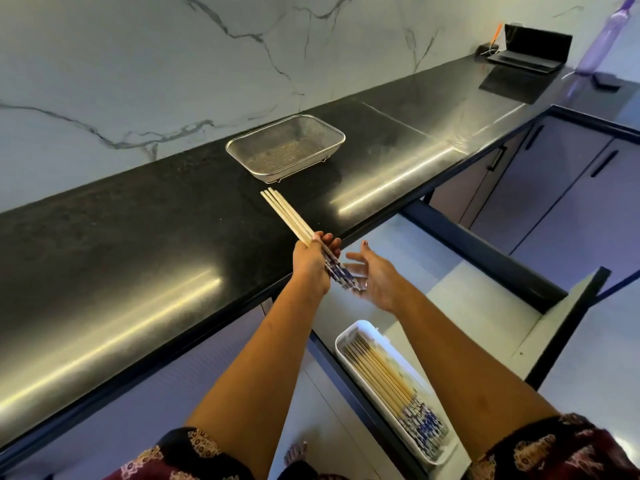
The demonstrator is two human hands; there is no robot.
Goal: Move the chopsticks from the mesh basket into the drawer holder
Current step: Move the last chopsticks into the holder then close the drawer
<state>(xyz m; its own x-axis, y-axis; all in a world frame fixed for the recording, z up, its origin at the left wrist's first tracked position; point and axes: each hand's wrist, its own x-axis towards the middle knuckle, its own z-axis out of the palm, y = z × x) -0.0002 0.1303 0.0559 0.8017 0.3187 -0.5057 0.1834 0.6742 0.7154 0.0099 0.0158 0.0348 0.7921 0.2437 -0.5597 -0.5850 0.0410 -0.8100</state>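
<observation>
1. Down near the bottom, the white holder (349, 336) sits in the open drawer (568, 317), with chopsticks lying in it already.
2. Her left hand (311, 263) is closed around a bundle of chopsticks (287, 216). Their plain tips point far and left, over the counter (138, 244).
3. Her right hand (375, 277) is open, palm up, touching the blue ends.
4. The holder is nearer and to the right of both hands, closer to the right hand.
5. The mesh basket (325, 124) looks empty.

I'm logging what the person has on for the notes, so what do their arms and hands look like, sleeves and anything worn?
Both forearms are bare. The left hand and right hand show no gloves, rings or watch. Short dark maroon sleeves with a pale printed motif cover the upper arms. The right thumbnail looks dark-painted.
</observation>
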